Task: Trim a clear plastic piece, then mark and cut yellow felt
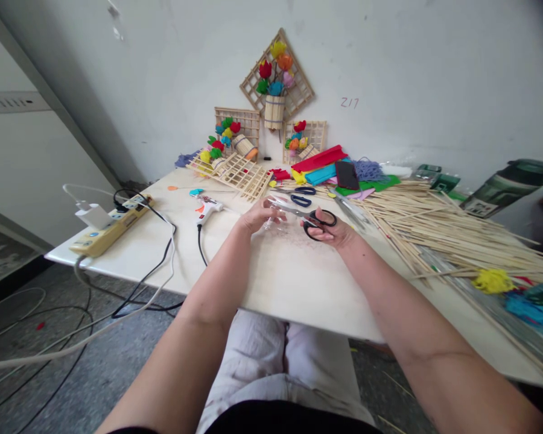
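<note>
My right hand is closed on black-handled scissors, whose blades point left toward my left hand. My left hand pinches a clear plastic piece that is hard to make out. Both hands hover over the middle of the white table. A second pair of scissors with blue handles lies just beyond them.
A glue gun and a yellow power strip with trailing cables lie at the left. A heap of bamboo sticks covers the right side. Lattice frames with paper flowers, coloured sheets and a dark phone stand near the wall.
</note>
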{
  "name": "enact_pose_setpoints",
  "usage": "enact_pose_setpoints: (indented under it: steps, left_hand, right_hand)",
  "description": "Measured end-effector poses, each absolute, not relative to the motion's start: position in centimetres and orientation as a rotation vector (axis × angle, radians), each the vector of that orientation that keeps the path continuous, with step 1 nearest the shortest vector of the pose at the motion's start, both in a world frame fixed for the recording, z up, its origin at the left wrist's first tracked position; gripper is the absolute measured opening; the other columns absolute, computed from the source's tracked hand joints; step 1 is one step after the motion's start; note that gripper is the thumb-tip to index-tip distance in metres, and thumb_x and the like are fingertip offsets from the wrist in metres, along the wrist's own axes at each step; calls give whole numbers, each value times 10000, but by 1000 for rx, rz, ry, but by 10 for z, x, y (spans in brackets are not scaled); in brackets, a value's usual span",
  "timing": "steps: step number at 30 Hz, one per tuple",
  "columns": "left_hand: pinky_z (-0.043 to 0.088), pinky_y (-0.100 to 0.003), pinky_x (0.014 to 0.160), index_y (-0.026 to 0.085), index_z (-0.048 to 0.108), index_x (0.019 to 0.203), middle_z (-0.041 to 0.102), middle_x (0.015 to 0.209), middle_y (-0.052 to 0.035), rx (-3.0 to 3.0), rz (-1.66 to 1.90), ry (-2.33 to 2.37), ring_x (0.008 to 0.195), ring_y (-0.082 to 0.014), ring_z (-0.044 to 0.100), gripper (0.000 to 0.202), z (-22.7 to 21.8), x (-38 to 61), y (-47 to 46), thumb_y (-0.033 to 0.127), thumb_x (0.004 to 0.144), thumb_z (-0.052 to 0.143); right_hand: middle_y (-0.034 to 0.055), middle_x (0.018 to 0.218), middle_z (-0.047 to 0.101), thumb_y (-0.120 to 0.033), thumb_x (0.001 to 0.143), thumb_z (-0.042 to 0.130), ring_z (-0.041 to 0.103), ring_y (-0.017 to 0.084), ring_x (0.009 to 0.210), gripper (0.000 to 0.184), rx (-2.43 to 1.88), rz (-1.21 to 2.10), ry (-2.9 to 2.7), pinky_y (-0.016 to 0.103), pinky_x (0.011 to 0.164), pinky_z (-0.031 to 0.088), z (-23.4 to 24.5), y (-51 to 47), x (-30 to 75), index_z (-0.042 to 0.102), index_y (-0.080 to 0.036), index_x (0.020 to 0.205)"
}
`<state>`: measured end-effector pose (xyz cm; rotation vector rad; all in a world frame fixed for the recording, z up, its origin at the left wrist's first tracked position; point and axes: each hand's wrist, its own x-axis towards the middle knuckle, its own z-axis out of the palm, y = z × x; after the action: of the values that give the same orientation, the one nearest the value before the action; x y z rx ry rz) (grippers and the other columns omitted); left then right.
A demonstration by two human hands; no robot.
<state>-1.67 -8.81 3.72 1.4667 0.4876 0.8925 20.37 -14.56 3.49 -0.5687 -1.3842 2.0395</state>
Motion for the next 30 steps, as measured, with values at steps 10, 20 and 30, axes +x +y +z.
enact_pose_setpoints:
  steps: [10,20,30]
  left_hand:
    - [460,-338,770,169,515,1061,622,1047,-83,1494,1099,413,881,-187,602,549,31,-15,-79,184,549,715]
    - [469,-324,726,171,485,1036,612,1010,-77,1474,1169,452,839,-174,593,569,36,-9,-85,166,524,733]
    - [457,-345,785,176,464,1096,580,1114,-105,1591,1124,425,912,-198,588,650,36,0,-91,183,514,753]
  right_hand:
    - [-77,491,439,-637,600,652,268,18,302,548,-667,1774,-1417,160,271,183,46,-154,216,578,-158,855]
    - [-12,641,600,-408,594,725,539,105,468,405,-1093,1127,-1337,185,332,286,50,-150,189,546,-187,882]
    - [25,826,658,-362,568,718,615,172,734,462,-1212,586,-1427,310,648,490,28,-132,177,546,-202,966]
